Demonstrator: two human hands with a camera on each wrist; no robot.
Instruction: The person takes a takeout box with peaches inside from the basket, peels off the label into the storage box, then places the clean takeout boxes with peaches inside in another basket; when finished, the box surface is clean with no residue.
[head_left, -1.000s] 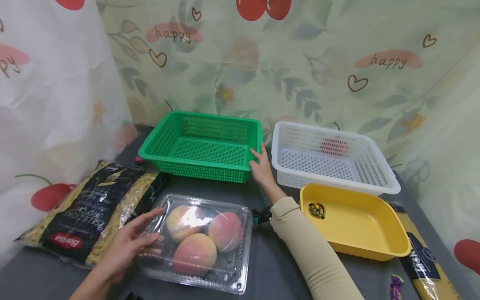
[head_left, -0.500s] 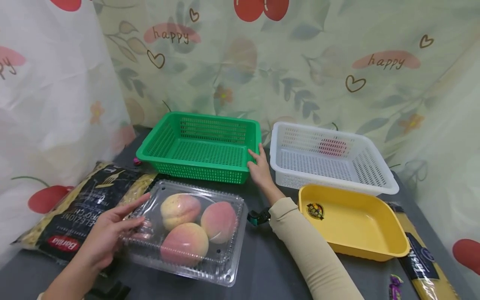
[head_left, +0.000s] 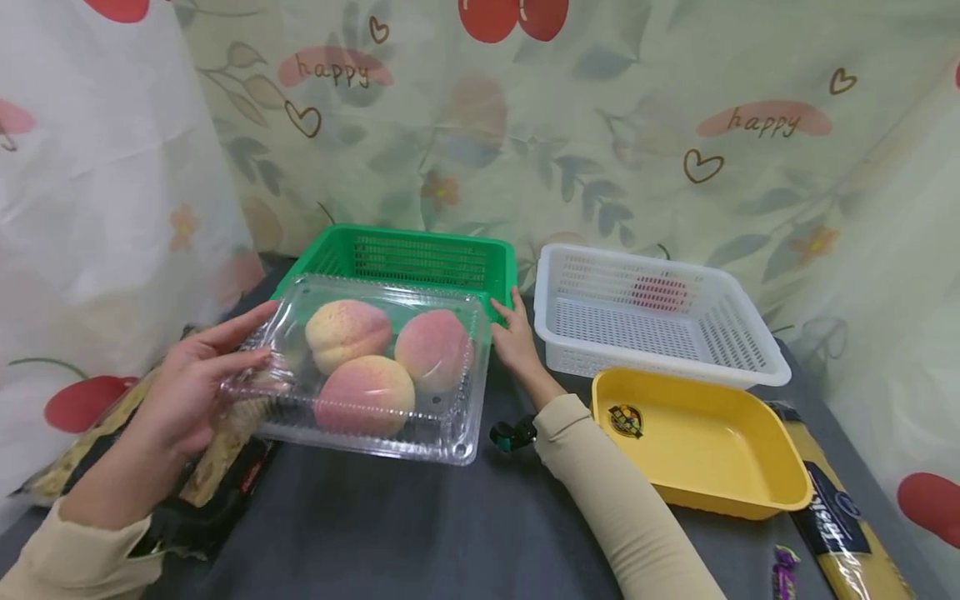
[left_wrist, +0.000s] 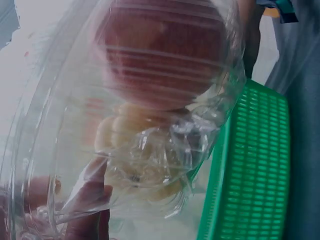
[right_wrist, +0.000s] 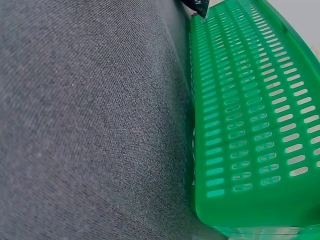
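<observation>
In the head view my left hand (head_left: 183,387) grips the left end of a clear plastic clamshell box (head_left: 438,443) with three peaches (head_left: 365,396) inside. The box is raised off the table and tilted, covering the near side of the green basket (head_left: 420,233). Through the plastic, the left wrist view shows a peach (left_wrist: 160,55) from close up and my fingers (left_wrist: 90,200). My right hand (head_left: 517,342) holds the green basket at its near right corner, fingers over the rim. The right wrist view shows the basket's perforated side (right_wrist: 245,120); my right hand is hidden there.
Right of the green basket stands a white basket (head_left: 660,365), with a yellow tub (head_left: 705,442) before it. A pasta bag (head_left: 843,517) and a purple wrapped candy (head_left: 785,571) lie at the right. Another pasta bag (head_left: 90,450) lies at left, partly behind my arm.
My left hand has lifted the clamshell box of peaches off the table and carried it forward to the green basket's near edge. My right hand stays at the basket's corner.
</observation>
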